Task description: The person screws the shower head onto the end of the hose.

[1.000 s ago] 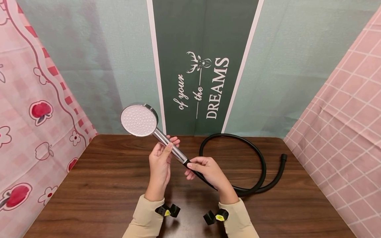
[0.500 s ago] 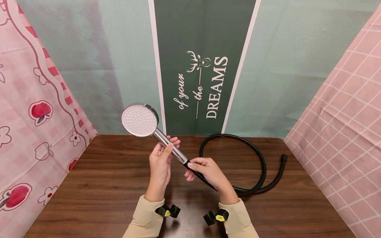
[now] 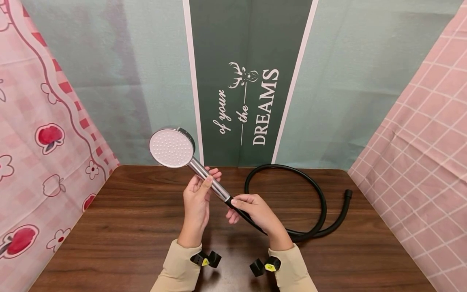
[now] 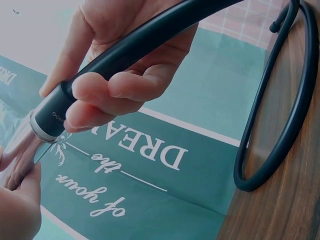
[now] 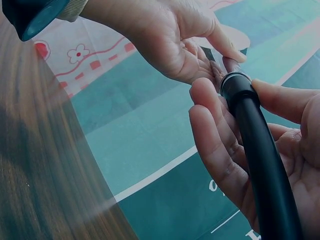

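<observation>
The left hand holds the handle of a shower head — its thumb lies on the front of the metal, and the fingers go behind, with some tips showing on the far side. The shower head is raised above the table and tilted, to the left of both hands, and its round white face with many small nubs is turned toward the head camera.

The right hand pinches the collar of a black hose: the thumb is on one side, the bent fingers are on the other. The collar meets the lower end of the handle, and a metal ring shows at this joint — how firmly they are joined, I cannot tell. From the right hand the hose runs down to the right, makes a wide loop on the table up to its back edge, and has its free end beyond the loop, at the right.

Both arms wear beige sleeves, with a black device at each wrist. Behind the table hangs a green cloth with white words and a deer's head on its dark band. At the left is an apple cloth, at the right a pink grid cloth
</observation>
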A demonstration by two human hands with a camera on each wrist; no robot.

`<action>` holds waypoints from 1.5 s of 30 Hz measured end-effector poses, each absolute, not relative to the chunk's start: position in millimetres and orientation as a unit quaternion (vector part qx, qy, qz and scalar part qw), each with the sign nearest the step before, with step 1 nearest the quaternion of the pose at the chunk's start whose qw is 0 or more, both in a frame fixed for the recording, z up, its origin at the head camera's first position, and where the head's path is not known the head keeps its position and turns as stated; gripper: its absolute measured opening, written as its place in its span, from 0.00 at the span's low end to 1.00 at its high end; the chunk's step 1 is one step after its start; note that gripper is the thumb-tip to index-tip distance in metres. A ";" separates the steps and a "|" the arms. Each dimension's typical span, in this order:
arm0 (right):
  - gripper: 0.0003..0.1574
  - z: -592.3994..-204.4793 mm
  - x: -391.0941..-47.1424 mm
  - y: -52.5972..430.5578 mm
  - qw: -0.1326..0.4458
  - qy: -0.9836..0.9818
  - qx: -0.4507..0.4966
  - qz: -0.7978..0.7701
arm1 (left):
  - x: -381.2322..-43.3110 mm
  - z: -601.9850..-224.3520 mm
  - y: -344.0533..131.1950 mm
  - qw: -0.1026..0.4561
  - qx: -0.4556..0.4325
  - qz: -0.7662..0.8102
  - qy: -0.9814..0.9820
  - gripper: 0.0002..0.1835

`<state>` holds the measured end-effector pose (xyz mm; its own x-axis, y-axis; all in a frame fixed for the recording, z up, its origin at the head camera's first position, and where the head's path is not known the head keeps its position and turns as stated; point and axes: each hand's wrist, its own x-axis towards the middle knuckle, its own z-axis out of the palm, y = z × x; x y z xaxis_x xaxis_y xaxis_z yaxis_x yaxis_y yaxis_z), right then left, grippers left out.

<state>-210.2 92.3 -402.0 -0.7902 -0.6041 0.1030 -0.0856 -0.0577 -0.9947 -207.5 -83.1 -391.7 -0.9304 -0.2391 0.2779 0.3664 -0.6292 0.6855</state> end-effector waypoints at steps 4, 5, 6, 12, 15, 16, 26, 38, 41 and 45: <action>0.24 -401.9 -210.3 92.3 0.192 0.658 -0.262 -0.679 | -206.4 -390.8 -82.9 0.168 -0.078 -0.899 -0.397 0.11; 0.24 -402.3 -210.4 92.3 0.191 0.658 -0.262 -0.679 | -206.3 -390.7 -83.1 0.168 -0.078 -0.899 -0.397 0.11; 0.24 -402.2 -210.4 92.2 0.189 0.659 -0.261 -0.680 | -206.2 -390.6 -83.1 0.168 -0.078 -0.899 -0.397 0.11; 0.25 -400.8 -209.5 92.0 0.179 0.662 -0.256 -0.681 | -207.1 -390.9 -84.6 0.171 -0.079 -0.900 -0.393 0.12; 0.26 -399.5 -209.0 91.8 0.177 0.665 -0.253 -0.679 | -207.3 -390.9 -85.4 0.172 -0.076 -0.900 -0.394 0.13; 0.26 -399.2 -208.9 91.7 0.177 0.667 -0.253 -0.679 | -207.4 -390.8 -85.6 0.171 -0.075 -0.900 -0.393 0.14; 0.23 -402.0 -210.8 89.7 0.155 0.704 -0.232 -0.653 | -208.0 -390.9 -85.3 0.168 -0.079 -0.901 -0.393 0.14; 0.17 -398.6 -208.5 88.0 0.149 0.701 -0.211 -0.665 | -207.8 -389.6 -84.3 0.164 -0.075 -0.903 -0.389 0.10; 0.17 -397.9 -208.3 88.2 0.145 0.701 -0.215 -0.664 | -207.8 -389.1 -84.1 0.163 -0.074 -0.903 -0.390 0.12; 0.16 -398.5 -209.2 88.9 0.140 0.702 -0.219 -0.663 | -207.6 -388.6 -83.9 0.161 -0.072 -0.903 -0.390 0.16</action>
